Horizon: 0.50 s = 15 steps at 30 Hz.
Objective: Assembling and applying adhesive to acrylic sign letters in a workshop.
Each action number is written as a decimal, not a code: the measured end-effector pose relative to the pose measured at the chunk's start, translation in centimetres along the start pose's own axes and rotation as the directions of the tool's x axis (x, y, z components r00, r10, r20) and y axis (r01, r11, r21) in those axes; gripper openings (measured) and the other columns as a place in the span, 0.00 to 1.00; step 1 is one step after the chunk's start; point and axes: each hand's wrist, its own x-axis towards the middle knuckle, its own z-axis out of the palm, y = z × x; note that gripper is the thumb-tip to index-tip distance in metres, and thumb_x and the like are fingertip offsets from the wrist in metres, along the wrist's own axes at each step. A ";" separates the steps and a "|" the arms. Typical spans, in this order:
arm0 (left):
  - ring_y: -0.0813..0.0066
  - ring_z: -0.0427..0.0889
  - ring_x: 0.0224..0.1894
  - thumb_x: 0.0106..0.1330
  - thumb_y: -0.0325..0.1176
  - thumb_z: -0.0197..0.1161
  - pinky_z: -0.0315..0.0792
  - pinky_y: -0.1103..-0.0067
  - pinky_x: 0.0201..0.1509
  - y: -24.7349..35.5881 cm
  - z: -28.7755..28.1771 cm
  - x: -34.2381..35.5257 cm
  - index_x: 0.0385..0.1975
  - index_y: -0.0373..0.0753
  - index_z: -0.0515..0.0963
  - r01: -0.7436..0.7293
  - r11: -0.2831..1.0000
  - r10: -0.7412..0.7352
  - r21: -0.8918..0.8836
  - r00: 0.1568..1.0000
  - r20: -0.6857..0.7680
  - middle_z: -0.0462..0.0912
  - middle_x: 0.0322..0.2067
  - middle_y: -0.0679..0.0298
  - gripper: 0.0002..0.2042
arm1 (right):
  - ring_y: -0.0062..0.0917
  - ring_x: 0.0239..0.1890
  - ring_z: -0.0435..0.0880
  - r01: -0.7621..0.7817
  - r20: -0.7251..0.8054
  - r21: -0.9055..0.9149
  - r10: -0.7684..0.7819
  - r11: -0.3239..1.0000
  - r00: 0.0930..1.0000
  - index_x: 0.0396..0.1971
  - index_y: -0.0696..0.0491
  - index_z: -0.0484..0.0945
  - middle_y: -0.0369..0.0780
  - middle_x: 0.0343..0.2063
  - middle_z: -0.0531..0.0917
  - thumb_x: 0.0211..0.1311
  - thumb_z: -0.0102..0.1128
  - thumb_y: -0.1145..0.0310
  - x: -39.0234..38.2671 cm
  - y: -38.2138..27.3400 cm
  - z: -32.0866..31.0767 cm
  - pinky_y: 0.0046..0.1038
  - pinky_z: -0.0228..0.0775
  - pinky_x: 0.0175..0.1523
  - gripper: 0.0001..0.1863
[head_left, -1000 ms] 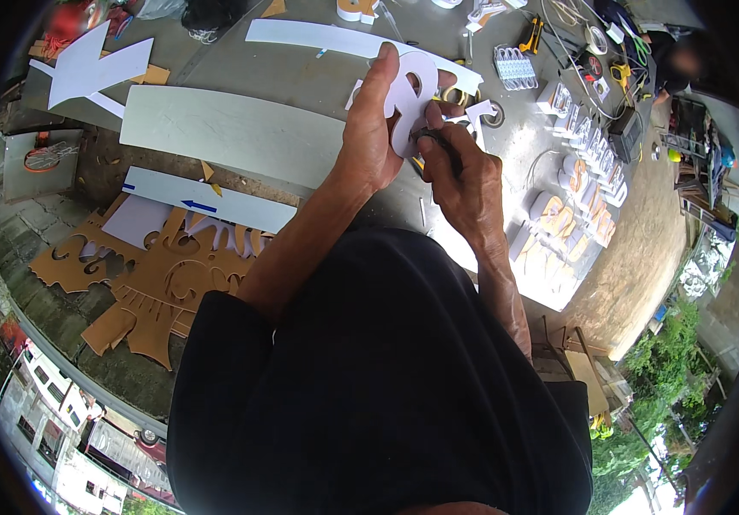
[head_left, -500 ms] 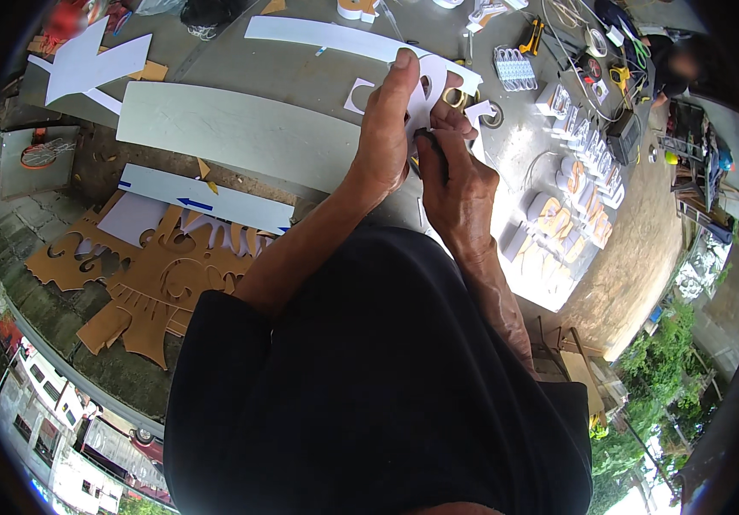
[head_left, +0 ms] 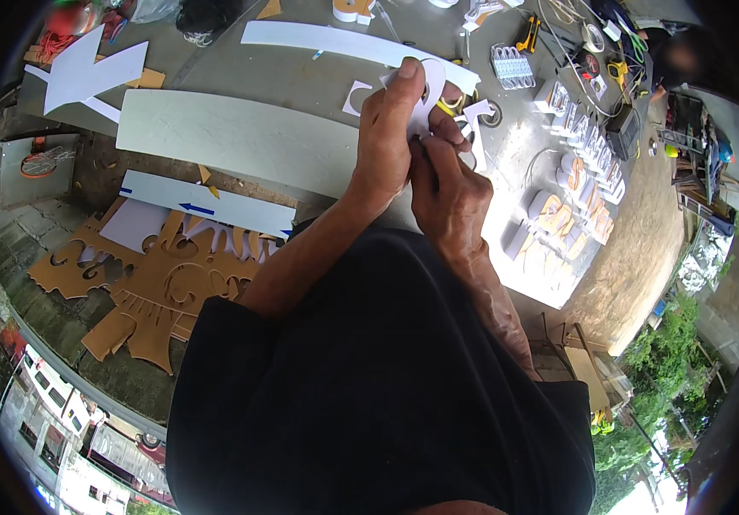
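A white curved cut-out piece (head_left: 426,101) is gripped by my left hand (head_left: 381,150), thumb along its left side and fingertips showing on the right. Against the piece's lower edge, my right hand (head_left: 452,193) is closed round a small dark tool (head_left: 416,141), mostly hidden by the fingers. Beyond my hands lie a long white strip (head_left: 301,33), white offcuts (head_left: 355,96) and a yellow tape roll, partly covered.
A pale long panel (head_left: 215,129) crosses the left. Brown cut-out boards (head_left: 142,292) lie below it. At right are several block letters (head_left: 572,172), light modules (head_left: 513,67), cables and tools. A person (head_left: 678,64) is at the top right.
Both hands have moved slightly down with the cut-out. My left thumb sits lower and further right, and my right fingers cover more of the dark tool.
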 end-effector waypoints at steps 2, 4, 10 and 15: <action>0.67 0.83 0.24 0.71 0.62 0.48 0.80 0.75 0.33 0.4 0.0 -0.1 0.41 0.29 0.77 0.098 0.994 -0.098 -0.043 0.995 -0.015 0.78 0.19 0.58 0.33 | 0.34 0.23 0.87 0.010 -0.007 0.004 -0.010 1.000 1.000 0.36 0.54 0.81 0.45 0.20 0.84 0.64 0.63 0.73 0.1 0.4 0.2 0.31 0.74 0.28 0.03; 0.67 0.84 0.25 0.71 0.62 0.49 0.79 0.75 0.34 0.1 -0.4 -0.3 0.41 0.28 0.77 0.074 0.997 -0.073 -0.027 0.997 0.019 0.81 0.21 0.56 0.33 | 0.31 0.22 0.86 0.020 -0.006 0.010 -0.020 1.000 1.000 0.36 0.55 0.81 0.44 0.19 0.84 0.64 0.62 0.72 -0.1 0.2 0.2 0.30 0.74 0.27 0.04; 0.56 0.86 0.34 0.72 0.63 0.40 0.80 0.67 0.43 -1.4 -1.2 -1.0 0.47 0.27 0.75 -0.103 0.987 0.098 0.120 0.994 0.048 0.82 0.26 0.51 0.36 | 0.32 0.19 0.85 -0.484 0.212 0.313 0.437 0.817 0.874 0.32 0.60 0.79 0.46 0.17 0.83 0.62 0.63 0.72 0.1 -0.9 -0.4 0.31 0.72 0.27 0.06; 0.56 0.86 0.35 0.71 0.62 0.41 0.81 0.66 0.43 -1.2 -1.2 -1.0 0.46 0.28 0.76 -0.013 0.997 0.010 0.071 0.999 0.049 0.82 0.26 0.51 0.35 | 0.36 0.18 0.84 -0.389 0.187 0.211 0.354 0.897 0.916 0.29 0.58 0.77 0.47 0.15 0.81 0.62 0.63 0.72 -0.2 -0.5 -0.5 0.32 0.71 0.24 0.06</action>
